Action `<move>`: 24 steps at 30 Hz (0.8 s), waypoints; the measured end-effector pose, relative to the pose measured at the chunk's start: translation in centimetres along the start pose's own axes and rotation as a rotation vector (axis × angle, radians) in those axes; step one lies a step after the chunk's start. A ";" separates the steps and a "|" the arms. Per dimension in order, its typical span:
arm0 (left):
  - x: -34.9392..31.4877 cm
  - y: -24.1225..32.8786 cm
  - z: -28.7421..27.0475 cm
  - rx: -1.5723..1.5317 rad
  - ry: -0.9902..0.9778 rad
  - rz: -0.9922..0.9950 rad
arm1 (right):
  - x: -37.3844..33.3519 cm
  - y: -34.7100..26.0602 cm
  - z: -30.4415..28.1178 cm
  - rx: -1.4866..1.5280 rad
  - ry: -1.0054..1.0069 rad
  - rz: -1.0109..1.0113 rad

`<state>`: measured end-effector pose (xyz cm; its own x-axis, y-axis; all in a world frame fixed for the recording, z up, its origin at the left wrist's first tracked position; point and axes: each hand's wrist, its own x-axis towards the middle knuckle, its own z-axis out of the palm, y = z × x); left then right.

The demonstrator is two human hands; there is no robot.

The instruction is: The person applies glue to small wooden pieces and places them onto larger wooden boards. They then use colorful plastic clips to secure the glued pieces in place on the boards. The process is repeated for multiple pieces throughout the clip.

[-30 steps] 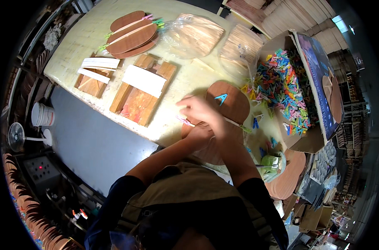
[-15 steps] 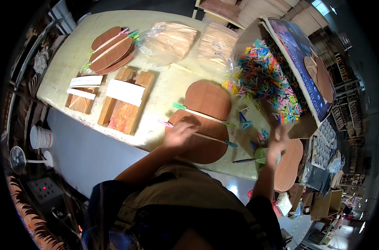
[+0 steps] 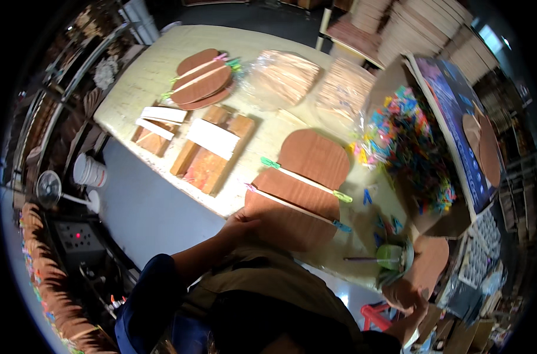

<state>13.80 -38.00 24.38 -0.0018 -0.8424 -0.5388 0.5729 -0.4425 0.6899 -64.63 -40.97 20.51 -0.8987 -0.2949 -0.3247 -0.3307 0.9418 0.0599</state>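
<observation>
A brown guitar-shaped wooden panel (image 3: pixel 312 154) lies before me, with two pale wooden strips (image 3: pixel 292 204) across it, each held at its ends by small plastic clothespins (image 3: pixel 342 196). My left hand (image 3: pixel 242 225) is closed on this panel's near left edge. On my right, my right hand (image 3: pixel 419 305) grips the near end of a second guitar-shaped panel (image 3: pixel 429 259), thumb on its face; its other fingers are partly hidden. Beside that panel stands a green cup (image 3: pixel 390 257) with a thin dark-handled tool (image 3: pixel 363 259) lying across toward the left.
A large cardboard box (image 3: pixel 436 224) of colourful clothespins (image 3: pixel 419 141) stands at right, several loose ones beside it. Bagged wooden strips (image 3: pixel 286 76), clamped panels (image 3: pixel 203 82) and wooden frames (image 3: pixel 239 138) with white pieces occupy the table's far and left parts.
My left hand has slid from over the panel's middle to its near left edge. My right hand has gone from above the cup down to the second panel. The whole view has shifted.
</observation>
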 end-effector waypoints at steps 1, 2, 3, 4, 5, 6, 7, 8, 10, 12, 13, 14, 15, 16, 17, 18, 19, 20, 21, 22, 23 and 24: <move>-0.4 1.3 -0.5 0.051 0.120 -0.053 | 0.0 -0.2 -0.1 -0.003 0.008 0.006; -0.8 2.5 -0.9 0.045 0.092 0.215 | -0.1 -0.2 -0.3 -0.010 0.017 0.014; -0.8 4.3 -1.7 0.017 0.167 0.233 | -0.3 -0.3 -0.3 -0.018 0.021 0.025; -0.1 5.8 -2.1 -0.031 0.215 0.430 | -0.4 -0.3 -0.5 -0.019 0.028 0.031; 0.7 7.8 -3.0 -0.050 0.289 0.488 | -0.6 -0.5 -0.4 -0.019 0.030 0.033; 1.4 9.9 -4.1 -0.085 0.334 0.512 | -0.7 -0.5 -0.5 -0.019 0.033 0.041; 2.4 12.2 -5.4 -0.044 0.422 0.560 | -0.9 -0.6 -0.4 -0.017 0.039 0.045; 3.4 14.0 -6.4 -0.149 0.367 0.645 | -1.0 -0.6 -0.4 -0.017 0.045 0.051; 5.3 17.5 -9.0 -0.164 0.471 0.675 | -1.4 -0.6 -0.4 -0.020 0.052 0.073; 7.3 20.7 -11.6 -0.176 0.549 0.711 | -2.0 -0.4 -0.7 -0.022 0.060 0.098; 8.5 22.4 -13.0 -0.210 0.562 0.737 | -2.3 -0.4 -0.9 -0.023 0.068 0.116; 9.7 23.9 -14.2 -0.257 0.603 0.728 | -2.6 -0.4 -1.1 -0.025 0.079 0.134; 10.9 25.0 -15.5 -0.247 0.605 0.756 | -3.0 -0.4 -1.3 -0.027 0.096 0.150; 12.0 26.0 -16.7 -0.254 0.640 0.741 | -3.5 -0.3 -1.7 -0.027 0.114 0.169; 13.2 27.0 -17.9 -0.287 0.652 0.730 | -4.2 0.0 -1.9 -0.026 0.131 0.196; 14.2 27.7 -19.1 -0.254 0.658 0.733 | -4.7 0.1 -2.2 -0.024 0.149 0.208; 15.4 28.5 -20.4 -0.226 0.692 0.725 | -5.4 0.1 -2.2 -0.021 0.169 0.215; 16.7 29.3 -21.7 -0.210 0.722 0.722 | -6.2 0.3 -1.8 -0.028 0.199 0.192; 18.2 29.9 -23.1 -0.238 0.729 0.753 | -6.9 0.5 -1.4 -0.036 0.228 0.169; 19.5 30.2 -24.8 -0.194 0.708 0.767 | -7.3 1.0 -1.2 -0.046 0.261 0.154; 21.0 30.4 -26.4 -0.173 0.706 0.734 | -7.9 2.2 -0.8 0.081 0.184 -0.013; 22.3 30.5 -28.1 -0.154 0.696 0.712 | -8.1 3.7 -0.2 0.224 0.182 -0.200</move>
<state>54.27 -61.61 19.78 0.8330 -0.5069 -0.2217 0.3537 0.1800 0.9179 -58.63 -35.14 23.58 -0.8657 -0.4822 -0.1344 -0.4523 0.8685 -0.2027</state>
